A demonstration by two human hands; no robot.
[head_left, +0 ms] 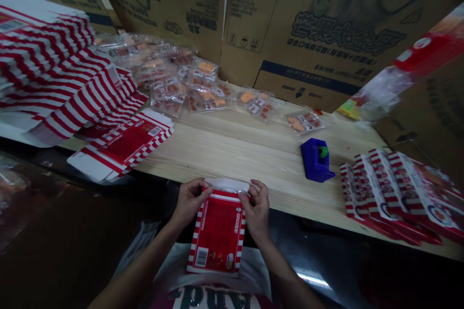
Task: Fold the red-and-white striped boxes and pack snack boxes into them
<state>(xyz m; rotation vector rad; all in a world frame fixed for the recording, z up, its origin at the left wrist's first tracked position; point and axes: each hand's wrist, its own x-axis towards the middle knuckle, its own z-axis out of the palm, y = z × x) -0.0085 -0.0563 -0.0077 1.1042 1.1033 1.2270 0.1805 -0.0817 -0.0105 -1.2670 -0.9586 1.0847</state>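
Centrally, at the bottom of the view, a small red-and-white striped carton (217, 234), held on end just off the table's near edge, above a white printed shirt (213, 270). Barcode panel turned up toward the head camera. Left hand (190, 201) and right hand (256, 210) both narrow, closed on the carton's upper corners from either side, with a white end flap (226, 184) rising between them, a grip that seems to keep the flap unobstructed.

Farther left, within arm's reach, a tall heap of flat striped blanks (54, 67), and one more flat blank (121, 147) overhanging the table edge, probably placed nearest for easy picking up. Along the back, clear sealed packets (170, 79) of orange pieces, spread loosely, perhaps to keep each one separately reachable. Right of centre, a blue tape dispenser (315, 159) with a green core, alone on open wood. At far right, a row of made-up striped cartons (395, 193), overlapping and leaning like fallen dominoes.

Underneath everything, a pale wooden table (232, 149) with visible grain. Behind it, large brown corrugated shipping boxes (319, 34) with dark print, standing as a wall. At upper right, a blurred plastic bag (409, 63) with red print. Below the table edge, a dark floor (65, 236).
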